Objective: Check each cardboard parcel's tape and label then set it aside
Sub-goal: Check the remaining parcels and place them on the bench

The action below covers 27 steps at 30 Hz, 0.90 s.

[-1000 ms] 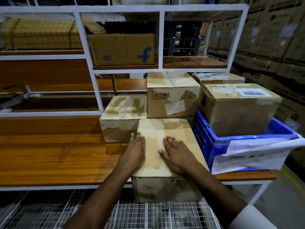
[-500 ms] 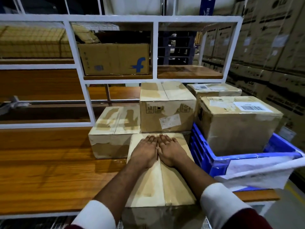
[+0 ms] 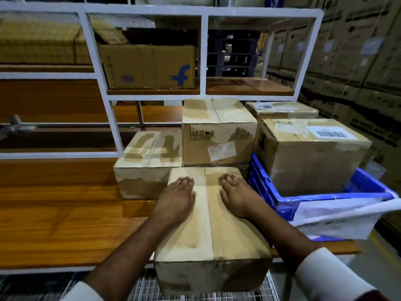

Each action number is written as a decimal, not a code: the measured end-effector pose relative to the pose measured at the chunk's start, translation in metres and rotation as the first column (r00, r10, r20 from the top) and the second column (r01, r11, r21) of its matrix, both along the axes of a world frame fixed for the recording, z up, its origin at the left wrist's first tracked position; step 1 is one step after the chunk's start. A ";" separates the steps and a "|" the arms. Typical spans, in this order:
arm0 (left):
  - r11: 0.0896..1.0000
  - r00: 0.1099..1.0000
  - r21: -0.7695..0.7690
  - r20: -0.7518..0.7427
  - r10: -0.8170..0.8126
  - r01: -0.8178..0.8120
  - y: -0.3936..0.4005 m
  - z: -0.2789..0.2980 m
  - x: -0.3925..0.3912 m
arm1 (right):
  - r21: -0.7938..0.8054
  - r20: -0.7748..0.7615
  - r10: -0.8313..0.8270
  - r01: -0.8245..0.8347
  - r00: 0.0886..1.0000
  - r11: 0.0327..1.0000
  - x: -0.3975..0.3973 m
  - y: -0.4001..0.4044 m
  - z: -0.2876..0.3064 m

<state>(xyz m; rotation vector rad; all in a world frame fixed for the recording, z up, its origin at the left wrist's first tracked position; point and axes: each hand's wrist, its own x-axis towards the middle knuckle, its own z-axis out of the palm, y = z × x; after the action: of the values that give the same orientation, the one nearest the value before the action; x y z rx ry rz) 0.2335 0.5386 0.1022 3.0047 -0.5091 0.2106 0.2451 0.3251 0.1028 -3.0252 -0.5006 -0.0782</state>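
A long cardboard parcel [image 3: 208, 231] lies on the wooden table, its near end hanging over the front edge. Clear tape covers its top seam. My left hand [image 3: 176, 199] lies flat on the left half of its top, fingers straight. My right hand [image 3: 237, 195] lies flat on the right half, fingers straight. The taped seam shows between them. No label is visible on this parcel's top or front face.
A flat taped parcel [image 3: 149, 157] sits just behind-left, a taller labelled parcel [image 3: 219, 131] directly behind. A blue crate [image 3: 325, 203] on the right holds a barcoded parcel [image 3: 312, 153]. A white shelf frame [image 3: 112, 118] stands behind; the wooden table [image 3: 65, 213] stretches left.
My hands, side by side at the seam half a second ago, have slid apart to either side of the parcel top. The parcel has stayed in place.
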 end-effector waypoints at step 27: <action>0.996 0.997 -0.066 -0.033 0.065 -0.067 0.011 -0.002 -0.077 | 0.130 -0.009 -0.045 0.045 0.999 0.990 -0.089 -0.008 0.001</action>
<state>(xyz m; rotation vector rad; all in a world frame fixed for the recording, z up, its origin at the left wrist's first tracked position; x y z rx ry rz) 0.1565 0.5499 0.1004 2.9566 -0.3925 0.1821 0.1565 0.3172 0.1041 -2.9080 -0.4098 -0.1008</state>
